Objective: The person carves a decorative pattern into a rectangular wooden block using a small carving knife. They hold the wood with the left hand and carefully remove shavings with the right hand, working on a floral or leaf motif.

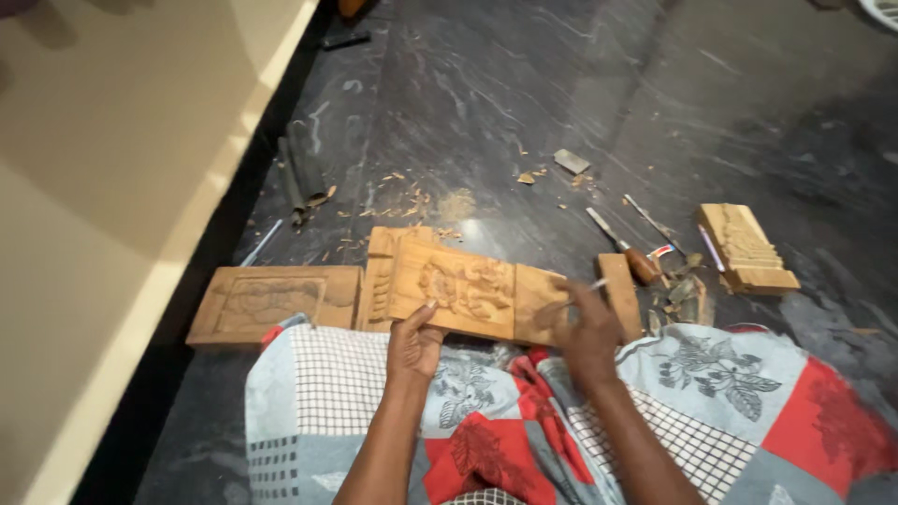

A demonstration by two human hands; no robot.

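Carved wooden panel [465,288] sits at frame centre, tilted, resting across the person's lap cloth [711,393] and the dark stone floor [524,84]. Relief figure in the panel's middle field looks cut to some depth; the right end of the panel reads as plain, uncarved wood. Fine detail too small to judge.

Left hand [413,344]: fingers closed on the panel's lower edge, thumb on top, steadying it.
Right hand [587,329]: curled shut around a thin pale tool [596,284], tip near the panel's right portion. Image blurred here; contact with wood cannot be told.

Judgement: roughing-out appears done, detailing in hand, right end left to do.

Left of centre: second panel [273,304] with a shallow outline only, flat on the floor. Upper right: small stepped carved block [746,249]. Between them: chisels [622,245] and wood chips [402,198] scattered above the panel.
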